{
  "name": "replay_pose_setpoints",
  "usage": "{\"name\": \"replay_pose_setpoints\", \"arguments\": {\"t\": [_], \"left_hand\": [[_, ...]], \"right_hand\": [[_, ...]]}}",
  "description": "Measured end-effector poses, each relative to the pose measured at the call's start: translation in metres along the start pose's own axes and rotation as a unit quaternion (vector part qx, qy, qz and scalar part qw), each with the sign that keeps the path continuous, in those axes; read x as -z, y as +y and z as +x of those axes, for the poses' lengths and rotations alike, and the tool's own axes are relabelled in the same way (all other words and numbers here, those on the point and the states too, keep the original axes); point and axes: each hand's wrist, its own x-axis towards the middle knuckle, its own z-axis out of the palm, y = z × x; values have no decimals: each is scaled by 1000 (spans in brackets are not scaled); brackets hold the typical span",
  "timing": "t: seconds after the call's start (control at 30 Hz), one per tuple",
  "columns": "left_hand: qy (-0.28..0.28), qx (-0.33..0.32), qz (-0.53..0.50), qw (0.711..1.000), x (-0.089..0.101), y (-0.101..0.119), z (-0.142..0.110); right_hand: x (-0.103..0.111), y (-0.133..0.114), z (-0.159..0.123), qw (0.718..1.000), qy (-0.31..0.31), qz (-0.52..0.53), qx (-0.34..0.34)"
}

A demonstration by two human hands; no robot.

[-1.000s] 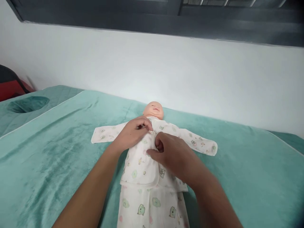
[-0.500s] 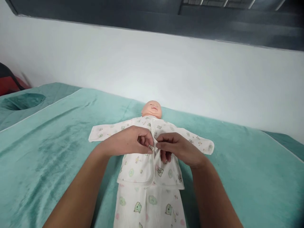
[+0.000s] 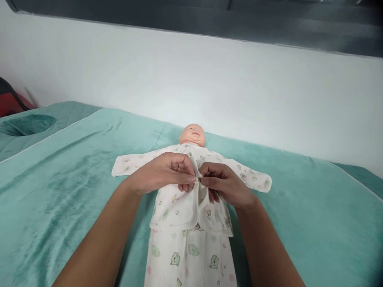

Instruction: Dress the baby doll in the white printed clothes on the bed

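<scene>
A baby doll (image 3: 193, 134) lies on its back, dressed in a white baby jacket (image 3: 172, 209) with small animal prints. Matching printed trousers (image 3: 191, 259) cover its lower body. Over the doll's chest, my left hand (image 3: 170, 171) pinches one front edge of the jacket between thumb and fingers. Close beside it, my right hand (image 3: 226, 181) grips the opposite front edge the same way. The two fingertips nearly meet at the front opening, where a tiny fastener seems to show. Both sleeves stretch out sideways on the bed.
A teal padded bed cover (image 3: 74, 179) spreads under the doll, with a round face hole (image 3: 28, 124) at the far left. Behind it rises a white wall (image 3: 191, 79) below a dark panel (image 3: 134, 14). A red and black object (image 3: 10, 99) stands at the left edge.
Both hands have lifted the jacket's front edges slightly, and the lower hem now parts more. My left fingertips have come closer to my right ones. The view has shifted a little.
</scene>
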Motion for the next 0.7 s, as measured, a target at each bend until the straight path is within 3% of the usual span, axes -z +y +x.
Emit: {"name": "replay_pose_setpoints", "arguments": {"t": [0.43,0.7], "left_hand": [[21,4,-28,999,-8,-2,4],[17,24,-28,999,-7,-2,5]], "right_hand": [[1,4,2,998,0,57,-5],[0,-5,0,999,-20,-6,-36]]}}
